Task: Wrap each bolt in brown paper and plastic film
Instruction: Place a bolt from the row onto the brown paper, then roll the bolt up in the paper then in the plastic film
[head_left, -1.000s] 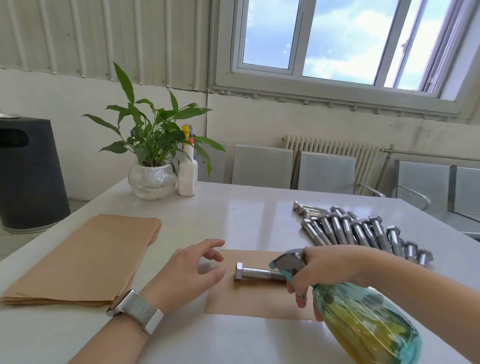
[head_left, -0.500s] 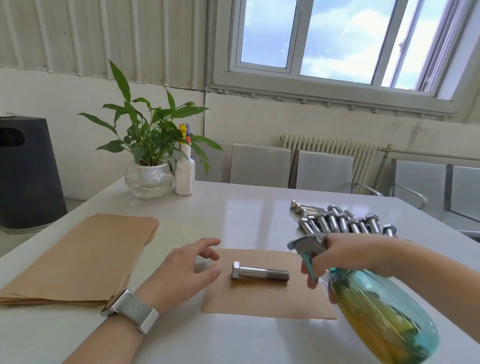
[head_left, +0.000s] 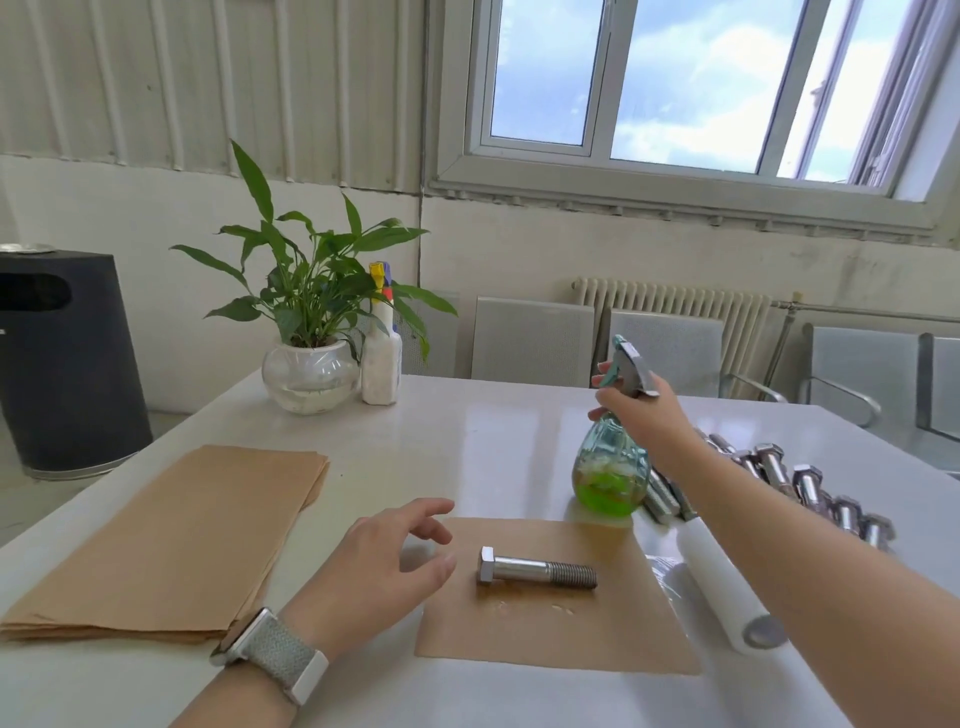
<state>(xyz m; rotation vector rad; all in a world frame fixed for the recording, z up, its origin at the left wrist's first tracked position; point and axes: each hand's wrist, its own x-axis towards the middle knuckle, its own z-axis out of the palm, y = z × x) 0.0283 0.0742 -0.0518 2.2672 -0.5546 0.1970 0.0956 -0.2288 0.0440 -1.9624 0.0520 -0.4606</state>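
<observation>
A steel bolt (head_left: 535, 567) lies on its side on a single brown paper sheet (head_left: 561, 629), head to the left, with wet spots in front of it. My left hand (head_left: 384, 571) hovers at the sheet's left edge, fingers relaxed and holding nothing. My right hand (head_left: 641, 413) grips the neck of a teal glass spray bottle (head_left: 610, 478) with green liquid, which stands upright on the table just behind the sheet. A roll of plastic film (head_left: 727, 587) lies to the right of the sheet, partly under my right forearm. Several more bolts (head_left: 810, 488) lie in a row at the right.
A stack of brown paper sheets (head_left: 171, 535) lies at the left. A potted plant in a glass bowl (head_left: 309, 374) and a white spray bottle (head_left: 382, 358) stand at the table's far left. Chairs (head_left: 532, 338) line the far edge; a dark bin (head_left: 62, 358) stands at left.
My right hand carried the spray bottle away from the bolt, back and up, and stood it upright behind the sheet. The left hand stayed where it was.
</observation>
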